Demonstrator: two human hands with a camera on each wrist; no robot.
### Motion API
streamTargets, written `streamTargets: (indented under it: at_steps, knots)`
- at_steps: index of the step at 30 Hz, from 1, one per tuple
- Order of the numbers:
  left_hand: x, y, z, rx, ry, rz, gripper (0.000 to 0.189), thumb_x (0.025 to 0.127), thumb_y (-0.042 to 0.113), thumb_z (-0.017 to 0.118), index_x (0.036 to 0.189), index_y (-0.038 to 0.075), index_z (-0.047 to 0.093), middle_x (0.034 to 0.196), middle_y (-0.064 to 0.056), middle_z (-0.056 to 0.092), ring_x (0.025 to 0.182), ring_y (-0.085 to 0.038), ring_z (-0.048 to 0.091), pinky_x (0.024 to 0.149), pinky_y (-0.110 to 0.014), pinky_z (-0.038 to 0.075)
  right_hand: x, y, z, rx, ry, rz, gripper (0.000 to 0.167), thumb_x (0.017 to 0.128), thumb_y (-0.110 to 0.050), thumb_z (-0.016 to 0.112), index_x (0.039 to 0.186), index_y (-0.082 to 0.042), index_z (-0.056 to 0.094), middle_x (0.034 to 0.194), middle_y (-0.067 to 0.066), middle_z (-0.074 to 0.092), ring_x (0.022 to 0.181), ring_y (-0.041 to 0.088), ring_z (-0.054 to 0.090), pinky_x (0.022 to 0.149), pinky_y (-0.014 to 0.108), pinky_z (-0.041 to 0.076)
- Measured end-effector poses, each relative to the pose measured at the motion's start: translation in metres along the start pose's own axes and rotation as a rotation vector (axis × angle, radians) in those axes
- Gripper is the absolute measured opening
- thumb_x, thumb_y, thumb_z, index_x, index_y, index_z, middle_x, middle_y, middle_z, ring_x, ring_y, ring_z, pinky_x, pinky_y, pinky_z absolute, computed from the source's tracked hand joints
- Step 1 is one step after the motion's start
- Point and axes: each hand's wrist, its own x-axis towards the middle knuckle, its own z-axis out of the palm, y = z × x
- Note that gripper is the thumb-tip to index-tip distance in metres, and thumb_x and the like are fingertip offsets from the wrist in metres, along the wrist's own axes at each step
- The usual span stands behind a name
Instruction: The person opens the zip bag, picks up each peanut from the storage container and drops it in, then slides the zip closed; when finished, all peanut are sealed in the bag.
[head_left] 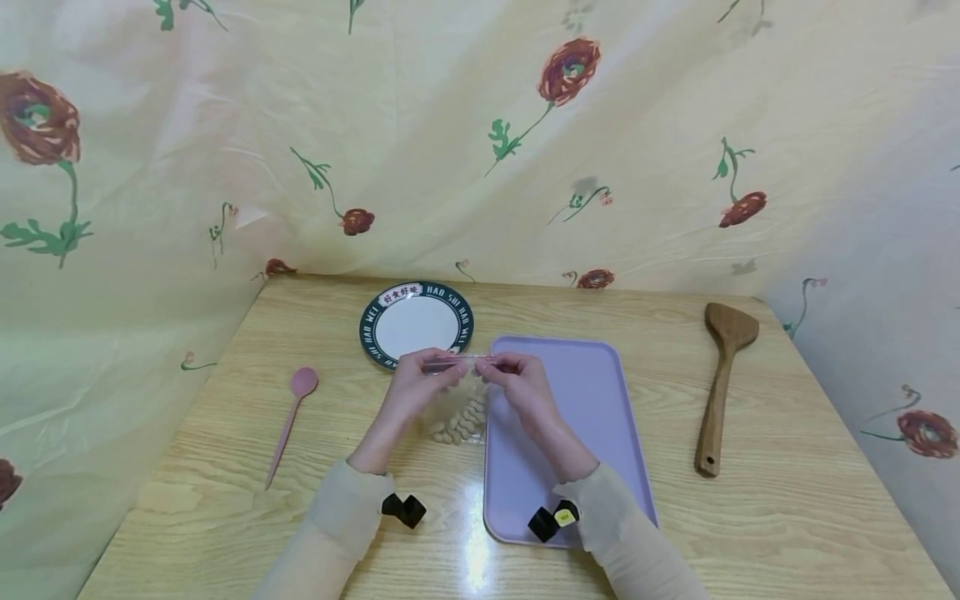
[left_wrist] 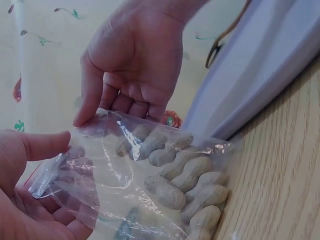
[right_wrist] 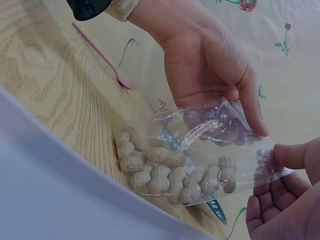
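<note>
A clear zip-top plastic bag [head_left: 456, 398] hangs by its top edge between both hands, in the middle of the head view. My left hand [head_left: 422, 385] pinches one end of the pink-lined top between thumb and fingers. At the opposite end my right hand [head_left: 525, 387] pinches it the same way. Several unshelled peanuts [left_wrist: 187, 175] are gathered in the lower part of the bag, close over the wooden tabletop. Through the clear film in the right wrist view, the peanuts [right_wrist: 170, 177] lie in a loose row along the bottom seam.
A light purple tray [head_left: 577, 367] lies under the right forearm. Behind the hands is a white plate [head_left: 416, 325] with a dark lettered rim. A pink spoon [head_left: 292, 412] rests at the left, a wooden spatula [head_left: 724, 367] at the right. Flowered cloth [head_left: 420, 150] backs the table.
</note>
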Motion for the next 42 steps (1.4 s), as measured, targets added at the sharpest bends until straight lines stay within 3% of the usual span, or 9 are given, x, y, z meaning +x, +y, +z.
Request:
streamTargets:
  at_steps: [5, 10, 18, 23, 35, 42]
  knots:
    - [0.0009, 0.0011, 0.001, -0.053, 0.006, -0.034, 0.022, 0.092, 0.013, 0.071, 0.109, -0.001, 0.07, 0.101, -0.012, 0.073, 0.087, -0.019, 0.067, 0.079, -0.034, 0.055, -0.0009, -0.002, 0.0, 0.032, -0.003, 0.022, 0.013, 0.087, -0.001, 0.073, 0.096, 0.008, 0.072, 0.078, -0.001, 0.069, 0.073, 0.013, 0.063, 0.088, 0.043, 0.049]
    - [0.001, 0.0027, 0.0017, -0.05, 0.028, -0.05, 0.02, 0.097, 0.013, 0.065, 0.107, -0.003, 0.071, 0.097, -0.011, 0.072, 0.089, -0.018, 0.066, 0.079, -0.032, 0.055, -0.0001, -0.002, -0.0001, 0.033, -0.006, 0.023, 0.015, 0.089, -0.007, 0.074, 0.096, 0.006, 0.074, 0.075, -0.001, 0.069, 0.074, 0.013, 0.063, 0.09, 0.046, 0.046]
    - [0.0014, 0.0037, 0.0018, -0.077, 0.03, -0.038, 0.017, 0.094, 0.007, 0.068, 0.106, -0.006, 0.071, 0.097, -0.013, 0.073, 0.082, -0.013, 0.067, 0.078, -0.028, 0.057, 0.0005, -0.0009, -0.0002, 0.013, 0.011, 0.013, 0.011, 0.089, -0.006, 0.074, 0.091, 0.004, 0.074, 0.075, -0.002, 0.068, 0.072, 0.011, 0.062, 0.084, 0.041, 0.048]
    - [0.0008, 0.0033, 0.0018, -0.051, 0.034, -0.038, 0.018, 0.093, 0.007, 0.069, 0.106, -0.005, 0.072, 0.098, -0.013, 0.074, 0.081, -0.012, 0.066, 0.078, -0.028, 0.057, -0.0004, -0.0011, 0.0004, 0.019, 0.013, 0.016, 0.008, 0.087, -0.003, 0.073, 0.091, 0.005, 0.073, 0.076, -0.002, 0.068, 0.072, 0.011, 0.062, 0.086, 0.044, 0.049]
    - [0.0006, 0.0033, 0.0009, -0.048, 0.033, -0.055, 0.017, 0.093, 0.008, 0.07, 0.106, -0.003, 0.073, 0.101, -0.011, 0.074, 0.083, -0.013, 0.066, 0.082, -0.033, 0.055, -0.0004, -0.0013, 0.0, -0.049, -0.04, 0.013, 0.021, 0.088, -0.012, 0.076, 0.1, 0.006, 0.074, 0.082, 0.002, 0.072, 0.079, 0.013, 0.063, 0.086, 0.04, 0.049]
    - [0.0005, 0.0037, 0.0019, -0.042, 0.04, -0.048, 0.016, 0.091, 0.004, 0.07, 0.104, -0.005, 0.073, 0.097, -0.013, 0.074, 0.078, -0.011, 0.066, 0.075, -0.027, 0.056, -0.0005, -0.0008, -0.0005, -0.047, -0.05, -0.011, 0.016, 0.088, -0.008, 0.075, 0.097, 0.006, 0.074, 0.082, 0.005, 0.073, 0.079, 0.013, 0.064, 0.085, 0.041, 0.051]
